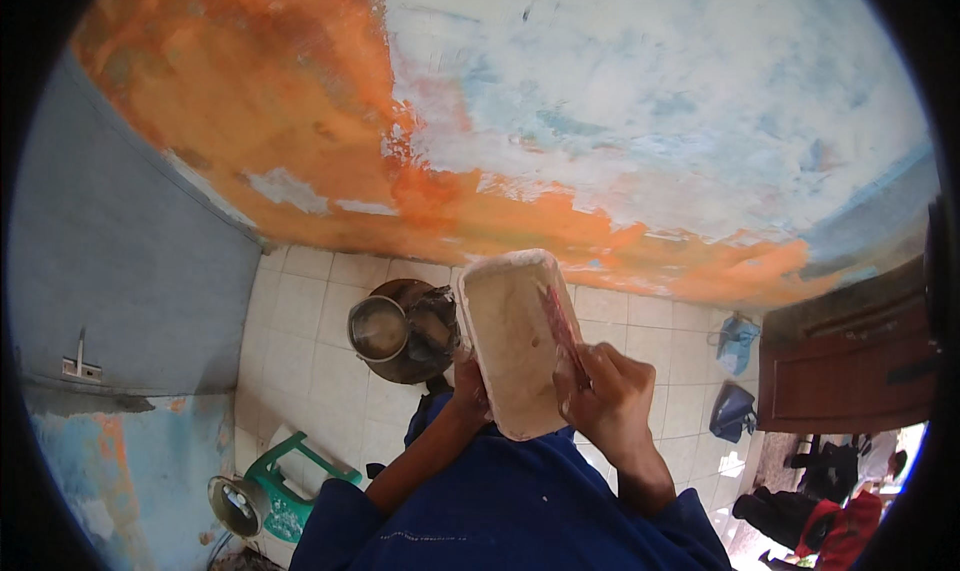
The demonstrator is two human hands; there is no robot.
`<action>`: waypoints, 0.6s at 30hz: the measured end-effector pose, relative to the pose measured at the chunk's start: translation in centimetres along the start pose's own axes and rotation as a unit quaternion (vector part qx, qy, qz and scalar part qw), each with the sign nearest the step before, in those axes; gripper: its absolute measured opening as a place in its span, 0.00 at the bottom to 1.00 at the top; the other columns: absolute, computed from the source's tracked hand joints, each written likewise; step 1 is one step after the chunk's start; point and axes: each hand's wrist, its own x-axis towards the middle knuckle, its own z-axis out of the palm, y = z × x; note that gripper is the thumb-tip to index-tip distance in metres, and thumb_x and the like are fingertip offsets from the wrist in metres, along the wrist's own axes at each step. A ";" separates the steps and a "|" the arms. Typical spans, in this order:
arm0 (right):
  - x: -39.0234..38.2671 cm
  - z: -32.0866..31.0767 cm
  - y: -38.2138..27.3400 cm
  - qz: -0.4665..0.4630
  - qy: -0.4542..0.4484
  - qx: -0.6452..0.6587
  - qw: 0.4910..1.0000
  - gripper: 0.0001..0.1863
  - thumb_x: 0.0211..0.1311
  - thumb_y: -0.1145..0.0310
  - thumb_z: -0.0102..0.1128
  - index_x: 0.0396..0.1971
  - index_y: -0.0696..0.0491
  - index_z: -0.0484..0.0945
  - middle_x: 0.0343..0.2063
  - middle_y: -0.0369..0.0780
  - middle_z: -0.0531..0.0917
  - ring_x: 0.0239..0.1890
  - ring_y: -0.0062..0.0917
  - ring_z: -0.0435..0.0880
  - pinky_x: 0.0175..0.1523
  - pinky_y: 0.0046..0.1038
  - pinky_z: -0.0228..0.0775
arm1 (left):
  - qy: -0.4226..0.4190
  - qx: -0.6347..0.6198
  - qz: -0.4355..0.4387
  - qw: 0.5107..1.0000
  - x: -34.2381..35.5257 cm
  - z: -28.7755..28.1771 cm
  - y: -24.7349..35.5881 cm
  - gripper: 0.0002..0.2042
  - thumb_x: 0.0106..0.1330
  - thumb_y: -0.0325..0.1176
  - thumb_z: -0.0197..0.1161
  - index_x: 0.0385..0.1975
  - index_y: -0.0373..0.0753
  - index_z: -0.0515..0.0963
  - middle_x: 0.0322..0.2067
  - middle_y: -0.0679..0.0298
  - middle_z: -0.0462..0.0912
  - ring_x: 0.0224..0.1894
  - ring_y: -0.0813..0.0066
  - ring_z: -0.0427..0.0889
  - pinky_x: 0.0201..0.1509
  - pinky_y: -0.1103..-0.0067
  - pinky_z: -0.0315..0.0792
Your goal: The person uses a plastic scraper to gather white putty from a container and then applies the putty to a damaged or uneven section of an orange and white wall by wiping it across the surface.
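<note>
The left hand (471,387) has its grip clamped on a rectangular tray (508,343); the right hand (612,386) is clamped on a reddish tool (561,327) along the tray's right side.

Floor (344,379): pale tiles. On it, clocked from view centre: round brown base (404,375), 8 o'clock; green plastic stool (284,516), 7; light-blue bag (738,347), half past 3; dark blue bag (732,413), 4.

Bright light comes in at lower right, where the opening (912,443) burns white and patches glare on the floor (655,336). The grey wall (130,231) is dimmer. Fisheye bends straight edges; corners go black.
</note>
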 end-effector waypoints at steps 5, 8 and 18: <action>0.5 2.3 1.1 -0.010 0.003 -0.021 1.000 0.06 0.41 0.80 0.63 0.22 0.57 0.77 0.15 0.42 0.76 0.14 0.35 0.77 0.18 0.31 0.68 | 0.076 0.177 0.004 0.981 0.0 0.7 -0.1 0.35 0.66 0.59 0.47 0.64 0.38 0.58 0.58 0.54 0.71 0.56 0.62 0.75 0.59 0.64 0.72; 0.3 3.3 1.6 -0.024 -0.005 0.018 1.000 0.06 0.42 0.78 0.64 0.23 0.56 0.78 0.16 0.42 0.77 0.15 0.35 0.78 0.20 0.32 0.70 | 0.067 0.146 0.003 0.987 0.2 1.1 -0.1 0.34 0.66 0.57 0.48 0.63 0.37 0.59 0.56 0.54 0.72 0.55 0.62 0.76 0.57 0.66 0.75; -0.6 1.2 0.7 -0.075 -0.097 0.119 0.985 0.05 0.44 0.79 0.65 0.24 0.55 0.79 0.15 0.40 0.77 0.14 0.32 0.78 0.19 0.30 0.70 | -0.028 0.037 0.005 0.999 0.1 0.2 0.1 0.31 0.65 0.53 0.47 0.62 0.38 0.61 0.57 0.53 0.71 0.55 0.59 0.76 0.59 0.63 0.73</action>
